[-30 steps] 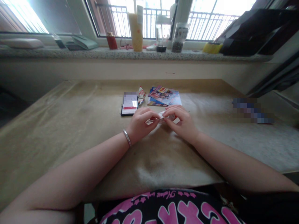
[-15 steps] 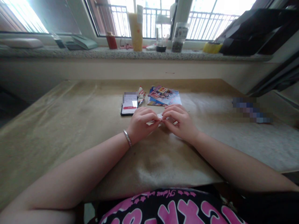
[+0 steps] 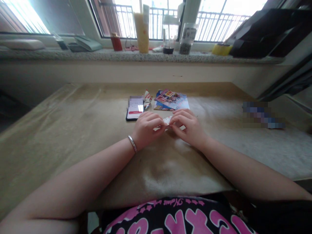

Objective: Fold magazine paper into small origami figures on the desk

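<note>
Between my fingertips is a small piece of white paper (image 3: 167, 120), mostly covered by the hands. My left hand (image 3: 149, 126), with a silver bangle at the wrist, pinches its left side. On the right side, my right hand (image 3: 186, 125) pinches it with thumb and forefinger. The fingertips of both hands nearly meet over the table. A folded paper piece with red print (image 3: 147, 97) lies just beyond my left hand, beside a phone (image 3: 135, 110) with a lit screen. Past my right hand rest several colourful printed sheets or booklets (image 3: 172, 99), overlapping each other.
A cloth-like cover lies over the table (image 3: 85, 136). A blurred blue-purple object (image 3: 263, 115) is at the right side. Along the stone windowsill (image 3: 85, 56) stand a red bottle (image 3: 116, 43), a yellow cup (image 3: 141, 34), clear containers (image 3: 188, 39) and a black bag (image 3: 265, 32).
Slightly more of the white paper shows between my fingertips. Both hands keep their pinch in nearly the same place.
</note>
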